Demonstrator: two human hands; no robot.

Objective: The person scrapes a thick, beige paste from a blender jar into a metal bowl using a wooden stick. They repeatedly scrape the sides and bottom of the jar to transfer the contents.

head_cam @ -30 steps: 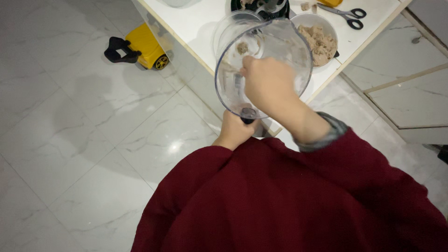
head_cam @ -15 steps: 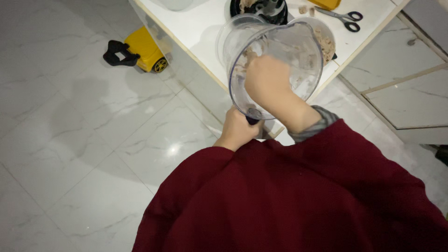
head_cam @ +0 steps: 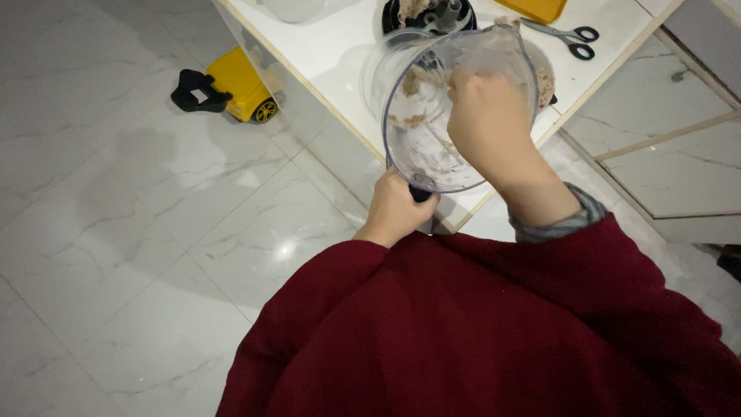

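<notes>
A yellow toy truck (head_cam: 239, 85) sits on the floor left of the white worktop (head_cam: 340, 54). The left hand (head_cam: 397, 210) grips the clear plastic blender jug (head_cam: 432, 147) from below, over the worktop's near edge; the right hand (head_cam: 486, 123) reaches inside, fingers bunched. Black-handled scissors (head_cam: 567, 37) lie beyond.

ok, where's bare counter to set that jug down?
Bare white counter lies left of the clear jug, between the clear bowl and the near edge. Another strip sits near the scissors. Behind the jug it's crowded: black blade base, bowl of mix.

The clear plastic jug (head_cam: 432, 139), smeared with beige paste, tilts above the white counter's edge.
</notes>
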